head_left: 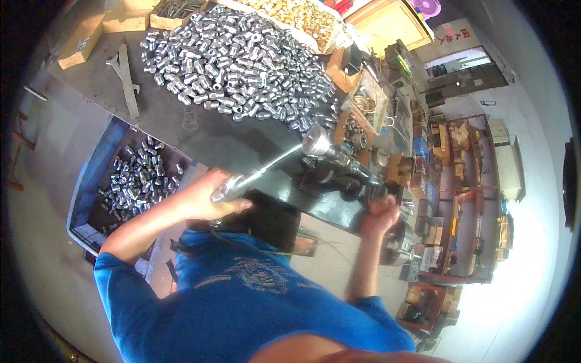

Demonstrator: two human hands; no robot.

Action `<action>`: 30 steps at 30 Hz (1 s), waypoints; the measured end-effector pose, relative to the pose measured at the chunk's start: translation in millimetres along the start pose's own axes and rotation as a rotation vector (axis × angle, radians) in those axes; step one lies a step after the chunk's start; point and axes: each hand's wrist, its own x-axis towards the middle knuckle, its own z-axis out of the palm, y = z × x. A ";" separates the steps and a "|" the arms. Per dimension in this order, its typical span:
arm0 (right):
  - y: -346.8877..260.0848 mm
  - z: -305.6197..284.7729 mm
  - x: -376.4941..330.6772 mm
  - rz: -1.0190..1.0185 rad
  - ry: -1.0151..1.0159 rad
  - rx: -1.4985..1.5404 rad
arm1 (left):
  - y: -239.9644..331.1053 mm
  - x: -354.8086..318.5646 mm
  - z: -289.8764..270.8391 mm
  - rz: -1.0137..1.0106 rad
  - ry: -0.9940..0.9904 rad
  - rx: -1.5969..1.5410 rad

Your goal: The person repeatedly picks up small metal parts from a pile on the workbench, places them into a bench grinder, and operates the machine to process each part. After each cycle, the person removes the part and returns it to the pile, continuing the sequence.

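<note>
My left hand [209, 196] is closed around a silver air blow gun [233, 184], whose long thin nozzle slants up and to the right. The nozzle's tip is close to a round metal chuck [316, 143] on a small bench machine [348, 163]; whether they touch I cannot tell. At the machine's right end my right hand [384, 213] is curled into a fist, and what lies inside it is hidden. Beyond the chuck a large heap of shiny metal fittings [236, 66] covers much of the dark workbench [200, 136].
A blue crate [82, 199] with more fittings stands below the bench's left edge. A wrench [115, 65] and a flat metal bar [128, 91] lie left of the heap. Brass-coloured parts [296, 21] are at the back. Cluttered shelves [466, 199] line the right wall.
</note>
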 end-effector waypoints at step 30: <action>53.7 5.4 97.7 0.091 -0.074 0.240 | 8.6 5.9 2.7 -0.092 -0.018 -0.058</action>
